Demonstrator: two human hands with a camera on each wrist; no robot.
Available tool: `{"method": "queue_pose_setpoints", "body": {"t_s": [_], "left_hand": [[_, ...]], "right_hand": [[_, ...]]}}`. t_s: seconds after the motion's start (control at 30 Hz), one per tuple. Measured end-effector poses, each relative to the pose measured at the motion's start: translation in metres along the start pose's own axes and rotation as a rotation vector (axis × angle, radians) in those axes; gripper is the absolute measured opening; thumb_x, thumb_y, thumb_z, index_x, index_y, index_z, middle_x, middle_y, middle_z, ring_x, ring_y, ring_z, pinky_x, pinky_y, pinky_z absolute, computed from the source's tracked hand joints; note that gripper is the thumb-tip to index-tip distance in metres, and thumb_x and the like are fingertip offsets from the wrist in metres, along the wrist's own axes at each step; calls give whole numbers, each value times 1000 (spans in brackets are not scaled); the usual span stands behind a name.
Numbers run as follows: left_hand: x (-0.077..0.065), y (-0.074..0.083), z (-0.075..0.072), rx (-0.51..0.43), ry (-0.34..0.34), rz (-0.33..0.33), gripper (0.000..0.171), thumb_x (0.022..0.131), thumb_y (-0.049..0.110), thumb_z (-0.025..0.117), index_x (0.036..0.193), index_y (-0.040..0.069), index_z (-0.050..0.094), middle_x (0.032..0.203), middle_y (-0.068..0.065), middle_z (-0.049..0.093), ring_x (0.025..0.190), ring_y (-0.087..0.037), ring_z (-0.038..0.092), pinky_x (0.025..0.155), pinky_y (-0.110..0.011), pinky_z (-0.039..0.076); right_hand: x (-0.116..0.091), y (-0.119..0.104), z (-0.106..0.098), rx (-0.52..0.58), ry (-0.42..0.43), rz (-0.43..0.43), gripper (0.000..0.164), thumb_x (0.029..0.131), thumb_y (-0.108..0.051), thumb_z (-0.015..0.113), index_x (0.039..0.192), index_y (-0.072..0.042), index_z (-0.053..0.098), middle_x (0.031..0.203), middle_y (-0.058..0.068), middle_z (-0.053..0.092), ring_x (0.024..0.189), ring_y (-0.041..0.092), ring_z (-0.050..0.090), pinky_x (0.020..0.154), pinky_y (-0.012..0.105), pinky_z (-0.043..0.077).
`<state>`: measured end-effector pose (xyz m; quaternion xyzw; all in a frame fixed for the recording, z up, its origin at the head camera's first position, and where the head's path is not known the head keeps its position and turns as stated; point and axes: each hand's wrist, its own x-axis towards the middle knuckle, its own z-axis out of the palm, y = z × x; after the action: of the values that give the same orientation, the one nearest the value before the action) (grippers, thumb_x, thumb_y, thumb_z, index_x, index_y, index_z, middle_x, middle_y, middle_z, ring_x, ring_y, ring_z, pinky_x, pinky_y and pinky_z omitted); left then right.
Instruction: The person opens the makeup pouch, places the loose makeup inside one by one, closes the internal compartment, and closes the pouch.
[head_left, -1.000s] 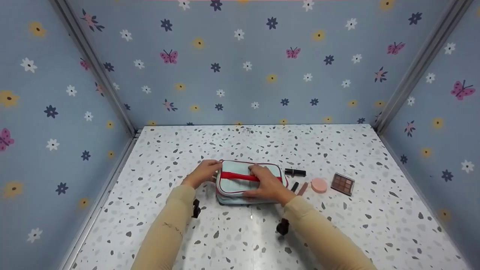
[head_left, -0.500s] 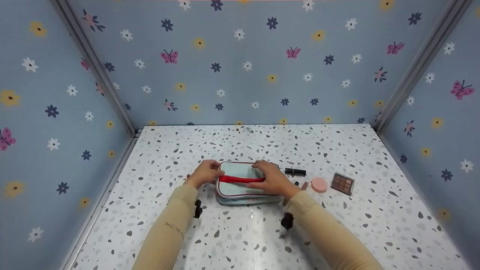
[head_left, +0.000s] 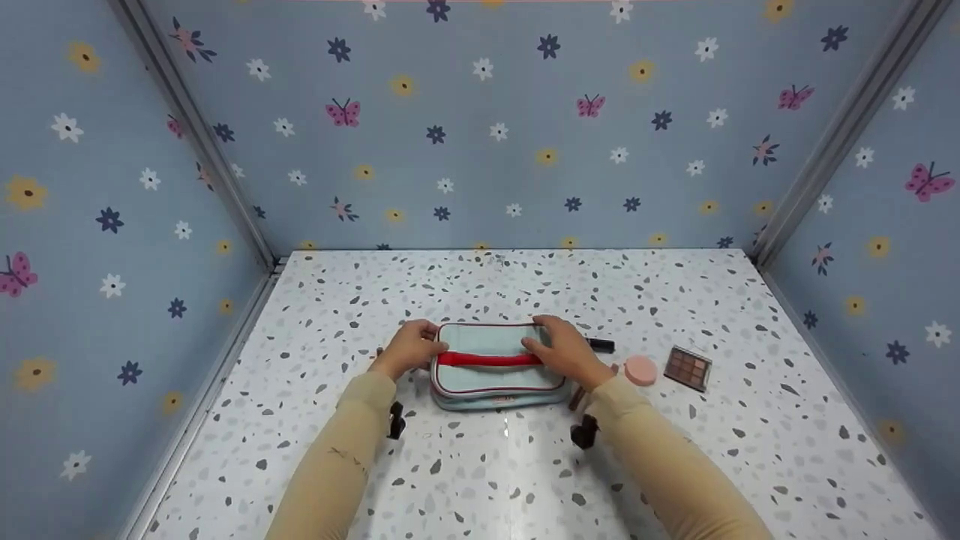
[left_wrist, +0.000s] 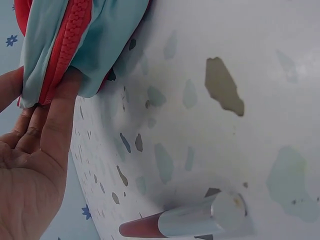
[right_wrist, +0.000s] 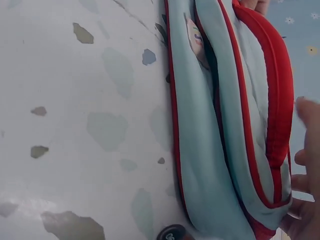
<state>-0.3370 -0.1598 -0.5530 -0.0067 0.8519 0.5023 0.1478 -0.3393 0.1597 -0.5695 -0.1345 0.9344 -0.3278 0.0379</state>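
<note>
A pale blue makeup bag (head_left: 484, 379) with red piping and a red top handle (head_left: 487, 360) sits on the speckled table. My left hand (head_left: 409, 349) grips its left end. In the left wrist view, the thumb and fingers of this hand (left_wrist: 37, 155) pinch the bag's edge (left_wrist: 32, 55) along the red zip. At the opposite end, my right hand (head_left: 566, 349) holds the bag's right side, thumb over the top beside the handle. The right wrist view shows the bag's front (right_wrist: 200, 140) and its lid seam; the right fingers (right_wrist: 298, 182) lie at the bag's end, partly out of frame.
Right of the bag lie a black tube (head_left: 601, 345), a round pink compact (head_left: 640, 370) and an eyeshadow palette (head_left: 688, 367). Slim cosmetics are partly hidden under my right wrist. A clear tube with a red-brown end (left_wrist: 175, 222) lies near my left hand. Patterned walls enclose the table.
My right hand has slid from the middle of the bag's top to its right end, uncovering the handle. The left thumb has come onto the bag's top left edge.
</note>
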Motion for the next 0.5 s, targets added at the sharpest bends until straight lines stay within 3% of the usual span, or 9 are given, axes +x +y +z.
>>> {"method": "queue_pose_setpoints", "body": {"t_s": [0.27, 0.5], "left_hand": [[-1, -2, 3, 0, 30, 48, 27, 100, 13, 73, 122, 0, 67, 131, -20, 66, 103, -23, 68, 75, -31, 64], [1, -1, 4, 12, 53, 39, 26, 99, 15, 74, 122, 3, 68, 134, -19, 67, 107, -26, 69, 76, -33, 64]], "right_hand": [[8, 1, -8, 56, -38, 86, 62, 104, -28, 72, 156, 1, 53, 160, 23, 55, 154, 42, 46, 131, 55, 33], [15, 0, -14, 93, -76, 111, 49, 100, -26, 75, 139, 1, 63, 138, 21, 68, 131, 36, 62, 119, 54, 47]]}}
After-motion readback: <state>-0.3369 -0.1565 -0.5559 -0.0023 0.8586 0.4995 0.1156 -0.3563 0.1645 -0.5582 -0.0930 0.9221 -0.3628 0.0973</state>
